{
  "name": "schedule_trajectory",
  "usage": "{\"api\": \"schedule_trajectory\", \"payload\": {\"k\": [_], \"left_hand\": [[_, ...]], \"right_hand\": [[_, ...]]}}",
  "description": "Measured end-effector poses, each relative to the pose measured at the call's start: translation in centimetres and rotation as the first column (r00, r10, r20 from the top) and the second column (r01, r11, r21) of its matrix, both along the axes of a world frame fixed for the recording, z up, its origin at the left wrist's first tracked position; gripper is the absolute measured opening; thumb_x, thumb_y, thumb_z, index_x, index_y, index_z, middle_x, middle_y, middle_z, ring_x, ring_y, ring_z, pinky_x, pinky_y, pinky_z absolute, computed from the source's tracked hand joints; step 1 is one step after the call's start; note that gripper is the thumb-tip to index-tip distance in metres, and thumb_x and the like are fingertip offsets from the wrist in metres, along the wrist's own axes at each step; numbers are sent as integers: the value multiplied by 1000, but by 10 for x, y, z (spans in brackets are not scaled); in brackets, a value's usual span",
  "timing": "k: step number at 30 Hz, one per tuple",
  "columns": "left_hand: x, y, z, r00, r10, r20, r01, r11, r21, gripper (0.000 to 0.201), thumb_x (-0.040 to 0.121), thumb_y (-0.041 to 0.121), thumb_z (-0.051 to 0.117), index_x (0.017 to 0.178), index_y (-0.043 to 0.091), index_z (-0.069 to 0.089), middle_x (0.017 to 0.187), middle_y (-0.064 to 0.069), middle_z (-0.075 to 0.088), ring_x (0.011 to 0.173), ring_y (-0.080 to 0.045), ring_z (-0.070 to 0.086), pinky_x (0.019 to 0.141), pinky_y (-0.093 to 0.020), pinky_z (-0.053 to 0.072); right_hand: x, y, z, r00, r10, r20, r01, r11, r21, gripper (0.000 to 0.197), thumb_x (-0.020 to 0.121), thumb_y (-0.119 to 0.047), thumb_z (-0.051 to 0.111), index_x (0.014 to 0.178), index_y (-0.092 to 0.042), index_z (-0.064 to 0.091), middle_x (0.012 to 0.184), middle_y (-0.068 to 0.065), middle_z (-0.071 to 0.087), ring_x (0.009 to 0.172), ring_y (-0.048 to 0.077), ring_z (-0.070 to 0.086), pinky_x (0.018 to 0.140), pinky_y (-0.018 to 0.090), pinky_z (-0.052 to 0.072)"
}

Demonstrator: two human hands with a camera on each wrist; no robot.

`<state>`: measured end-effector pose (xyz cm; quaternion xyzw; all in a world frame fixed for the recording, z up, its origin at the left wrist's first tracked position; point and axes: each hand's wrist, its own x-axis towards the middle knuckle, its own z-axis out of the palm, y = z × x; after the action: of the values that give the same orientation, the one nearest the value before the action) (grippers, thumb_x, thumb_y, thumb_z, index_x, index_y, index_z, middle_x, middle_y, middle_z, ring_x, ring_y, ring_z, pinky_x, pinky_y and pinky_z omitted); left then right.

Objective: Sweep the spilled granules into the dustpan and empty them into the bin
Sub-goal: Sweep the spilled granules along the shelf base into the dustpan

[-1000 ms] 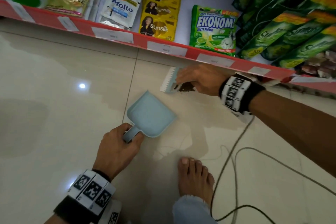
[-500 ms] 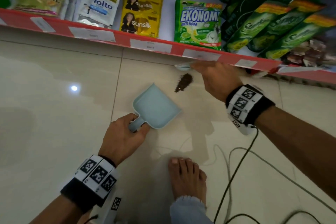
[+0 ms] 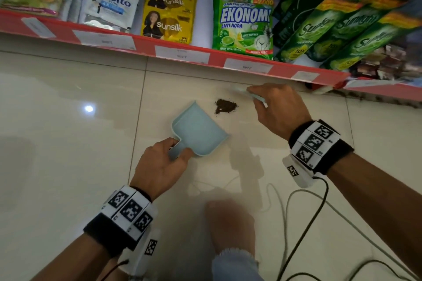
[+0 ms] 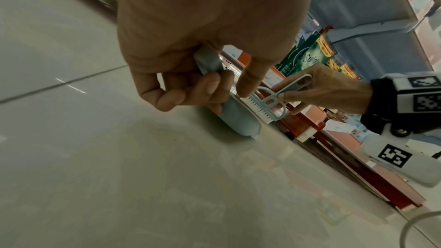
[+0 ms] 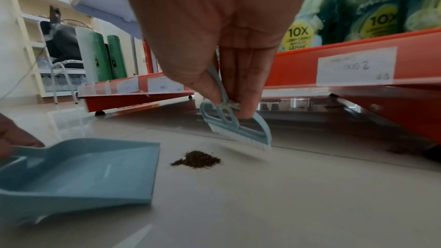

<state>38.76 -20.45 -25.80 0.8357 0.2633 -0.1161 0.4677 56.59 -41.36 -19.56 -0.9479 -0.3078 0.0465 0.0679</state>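
Brown granules (image 3: 225,106) lie in a loose, light heap on the floor tile (image 3: 68,143), between dustpan (image 3: 198,131) and brush (image 5: 236,129); they would scatter easily. Left hand (image 3: 159,166) grips the dustpan handle; right hand (image 3: 277,109) pinches the thin, light brush handle

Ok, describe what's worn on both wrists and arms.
Both forearms are bare, with no sleeves. Each wrist, left and right, wears a black band carrying white square-coded marker tiles, with a white marker-tagged camera unit below. A dark cable trails from the right unit.
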Motion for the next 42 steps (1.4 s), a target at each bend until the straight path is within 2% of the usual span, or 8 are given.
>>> {"api": "schedule_trajectory", "payload": {"k": [10, 19, 24, 28, 31, 34, 37, 42], "left_hand": [[18, -11, 0, 998, -68, 8, 68, 997, 29, 35, 94, 39, 54, 63, 23, 50, 58, 6, 52, 58, -13, 51, 52, -27, 34], [26, -20, 1, 997, -38, -71, 30, 995, -99, 30, 93, 44, 54, 97, 16, 63, 83, -5, 66, 81, -25, 62, 70, -29, 43], [26, -22, 2, 994, -33, -101, 21, 993, -118, 32, 93, 44, 53, 96, 14, 63, 84, -7, 67, 86, -29, 65, 76, -34, 49], [25, -24, 3, 993, -35, -113, 21, 992, -127, 35, 94, 44, 52, 100, 12, 63, 88, -9, 69, 87, -29, 65, 80, -37, 51], [25, -24, 3, 992, -30, -120, 13, 991, -135, 38, 94, 45, 52, 104, 11, 64, 88, -8, 67, 91, -29, 65, 82, -38, 51], [25, -24, 3, 992, -8, -122, -12, 987, -158, 37, 93, 44, 53, 105, 11, 64, 88, -8, 67, 93, -30, 66, 84, -39, 52], [24, -24, 2, 992, 11, -122, -33, 984, -177, 32, 92, 43, 55, 96, 13, 63, 81, -5, 65, 89, -30, 66, 79, -40, 53], [23, -24, 2, 991, 37, -126, -63, 977, -205, 30, 91, 42, 57, 93, 13, 63, 79, -5, 65, 87, -31, 67, 79, -42, 55]], "right_hand": [[-9, 9, -18, 996, -78, -34, 77, 997, -28, 22, 95, -33, 52, 100, -23, 71, 83, 3, 73, 76, 33, 65, 66, 35, 51], [-34, 19, -14, 1000, -13, -26, 21, 944, 328, 20, 95, -32, 60, 108, -25, 73, 96, -3, 76, 69, 20, 67, 61, 36, 57], [-20, 17, -13, 993, -106, 41, 97, 978, 183, 21, 96, -33, 56, 111, -29, 71, 96, -4, 73, 77, 25, 66, 62, 31, 49], [-29, 19, -18, 997, 11, -76, -6, 998, 69, 21, 98, -34, 50, 103, -28, 70, 89, -4, 70, 73, 24, 64, 60, 28, 45], [-38, 22, -18, 981, 5, -195, 45, 967, 250, 21, 96, -35, 55, 103, -26, 73, 93, -6, 75, 74, 17, 68, 65, 35, 57], [-27, 24, -15, 996, -51, -71, 73, 938, 340, 24, 96, -34, 56, 110, -24, 73, 98, -4, 76, 71, 16, 69, 64, 37, 59], [-4, 26, -16, 996, -68, 65, 52, 972, 229, 25, 96, -26, 55, 116, -23, 70, 106, 0, 74, 84, 28, 69, 68, 38, 57], [11, 26, -27, 996, 79, -48, -80, 996, -33, 31, 97, -20, 52, 125, -25, 66, 125, 0, 68, 108, 29, 65, 82, 40, 54]]}}
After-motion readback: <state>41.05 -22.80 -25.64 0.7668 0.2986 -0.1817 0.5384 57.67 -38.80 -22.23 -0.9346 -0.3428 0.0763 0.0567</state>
